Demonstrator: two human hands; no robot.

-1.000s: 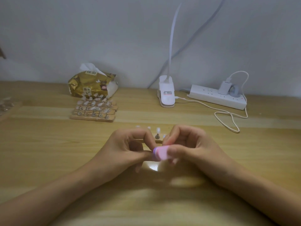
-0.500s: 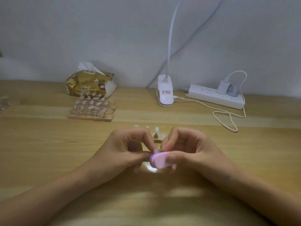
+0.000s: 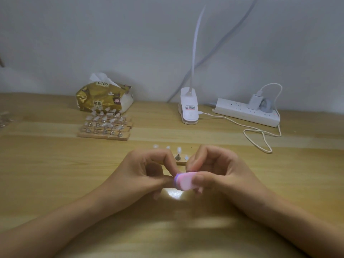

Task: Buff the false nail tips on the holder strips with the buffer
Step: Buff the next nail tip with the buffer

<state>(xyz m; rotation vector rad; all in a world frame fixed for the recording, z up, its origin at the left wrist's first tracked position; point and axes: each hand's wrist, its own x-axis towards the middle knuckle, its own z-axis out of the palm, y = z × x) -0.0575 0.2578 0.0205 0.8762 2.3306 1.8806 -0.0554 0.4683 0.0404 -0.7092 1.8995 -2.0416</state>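
Observation:
My right hand [image 3: 216, 170] grips a pink and purple buffer block [image 3: 183, 181] between thumb and fingers at the table's middle. My left hand [image 3: 147, 172] faces it with curled fingers that pinch at the near end of a wooden holder strip [image 3: 179, 163]. That strip is mostly hidden behind both hands. Several clear nail tips [image 3: 179, 150] on small stands show above my fingers. The buffer sits against my left fingertips, and the tip under it is hidden.
A stack of wooden holder strips [image 3: 104, 127] with several nail tips lies at the back left, in front of a gold tissue pack [image 3: 103, 98]. A white clip lamp [image 3: 189, 108], a power strip [image 3: 245, 111] and a looped cable [image 3: 260, 138] lie at the back right.
The buffer has slid slightly left and down against my left fingertips. Both hands stay in nearly the same place.

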